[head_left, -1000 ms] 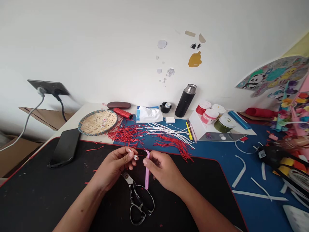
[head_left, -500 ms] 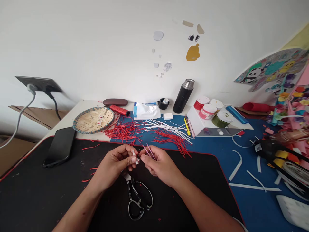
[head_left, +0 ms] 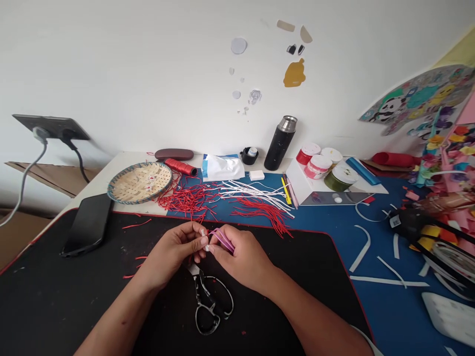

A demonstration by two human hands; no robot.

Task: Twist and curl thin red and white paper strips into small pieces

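Observation:
My left hand [head_left: 183, 242] is closed, pinching a small white knotted piece of cord [head_left: 203, 232] between thumb and fingertips. A bit of red shows beside it; its exact shape is too small to tell. My right hand [head_left: 237, 252] is wrapped round slim purple tweezers [head_left: 224, 239], whose two arms show above the thumb. The right thumb and fingertip meet the lower end of the white piece, close to my left thumb. Just below both hands, black-handled scissors [head_left: 208, 316] lie on the black mat [head_left: 282, 321], the blades partly hidden under my left hand.
Behind the mat lie red cords [head_left: 185, 200], white cords [head_left: 256, 193], a red thread spool [head_left: 180, 167] and a woven basket [head_left: 139, 183]. A phone [head_left: 89, 222] rests at left. A black flask [head_left: 281, 143] and lidded tubs [head_left: 318, 166] stand near the wall; white strips [head_left: 389, 281] lie at right.
My right hand has moved slightly left, its fingertips now at the white piece. The tweezers have turned within my grip and lie lower against the fingers. The view has shifted slightly.

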